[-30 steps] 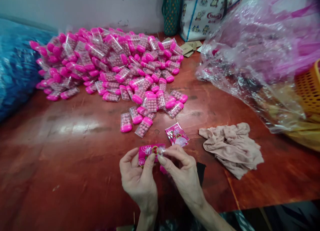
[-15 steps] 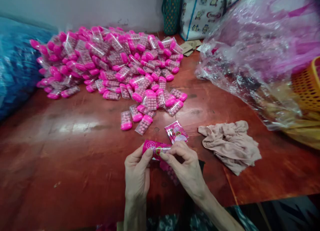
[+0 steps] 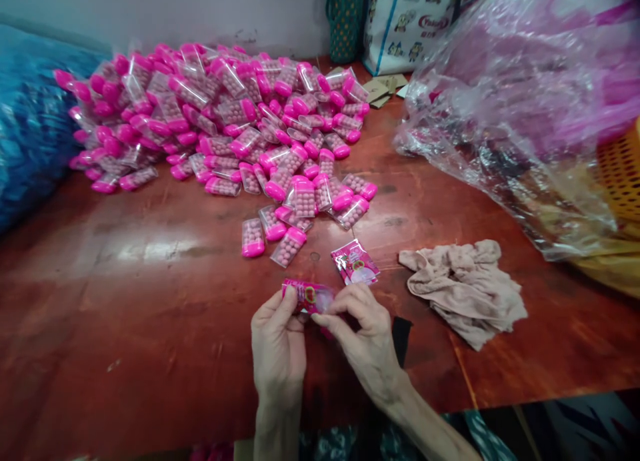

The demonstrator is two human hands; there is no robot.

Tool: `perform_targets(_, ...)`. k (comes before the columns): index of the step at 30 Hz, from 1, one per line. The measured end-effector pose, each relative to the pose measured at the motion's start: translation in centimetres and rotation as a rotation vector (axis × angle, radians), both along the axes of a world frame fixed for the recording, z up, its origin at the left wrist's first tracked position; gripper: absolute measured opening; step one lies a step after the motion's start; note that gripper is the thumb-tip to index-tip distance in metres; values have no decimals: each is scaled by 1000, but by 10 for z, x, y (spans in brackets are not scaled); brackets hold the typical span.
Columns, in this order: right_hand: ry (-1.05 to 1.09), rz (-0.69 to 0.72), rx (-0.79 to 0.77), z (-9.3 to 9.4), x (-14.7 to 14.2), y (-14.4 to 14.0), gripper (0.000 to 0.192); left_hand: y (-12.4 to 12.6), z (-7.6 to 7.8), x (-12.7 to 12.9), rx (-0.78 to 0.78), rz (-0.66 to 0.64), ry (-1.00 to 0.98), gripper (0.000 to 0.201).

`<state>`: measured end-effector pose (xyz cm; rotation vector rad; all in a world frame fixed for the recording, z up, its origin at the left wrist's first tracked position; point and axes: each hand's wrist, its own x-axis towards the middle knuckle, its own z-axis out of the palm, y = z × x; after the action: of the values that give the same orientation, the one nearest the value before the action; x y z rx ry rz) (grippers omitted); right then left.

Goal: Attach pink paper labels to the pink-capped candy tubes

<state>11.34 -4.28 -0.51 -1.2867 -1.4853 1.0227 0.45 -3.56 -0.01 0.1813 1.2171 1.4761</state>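
Observation:
My left hand (image 3: pixel 278 346) and my right hand (image 3: pixel 364 338) together pinch a small pink printed wrapper (image 3: pixel 308 296) just above the red-brown table (image 3: pixel 150 301), near its front edge. The fingers of both hands close on it from either side. A second pink printed packet (image 3: pixel 355 263) lies flat on the table just beyond my right hand. Farther back sits a big heap of clear candy cases with pink caps (image 3: pixel 220 121), with a few strays (image 3: pixel 270 238) nearest my hands.
A crumpled beige cloth (image 3: pixel 465 289) lies right of my hands. A large clear plastic bag (image 3: pixel 520 114) fills the right side over an orange basket (image 3: pixel 623 174). A blue bag (image 3: pixel 30 128) lies at the left. Printed tote bags (image 3: pixel 400 21) stand against the back wall.
Both hands shifted slightly right and turned the pink wrapper between the fingers. The view tilted a little; the heap, packet and cloth stayed put.

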Motion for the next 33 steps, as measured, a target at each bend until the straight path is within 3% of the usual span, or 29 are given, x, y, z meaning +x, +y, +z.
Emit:
perform_targets(8, -51, -19, 4, 3, 4, -10, 22, 0, -7, 1, -63, 11, -20, 9)
perform_targets(13, -13, -65, 5, 12, 12, -12, 26, 3, -11, -18, -42, 265, 152, 10)
perform_targets(17, -29, -143, 28, 16, 10, -4, 6, 1, -5, -13, -67, 156, 144, 14)
perform_targets(21, -75, -130, 114, 15, 6, 2, 18, -4, 0, -1, -22, 71, 137, 12)
perform_targets(25, -133, -126, 185, 14, 8, 1, 22, -9, 0, 3, -4, 52, 150, 9)
perform_targets(29, -231, -132, 352, 10, 11, 0, 21, -12, -1, 6, 38, 21, 186, 5)
perform_targets(33, -280, -39, 407, 9, 20, -1, 29, -12, 0, 0, -33, -24, 166, 10)
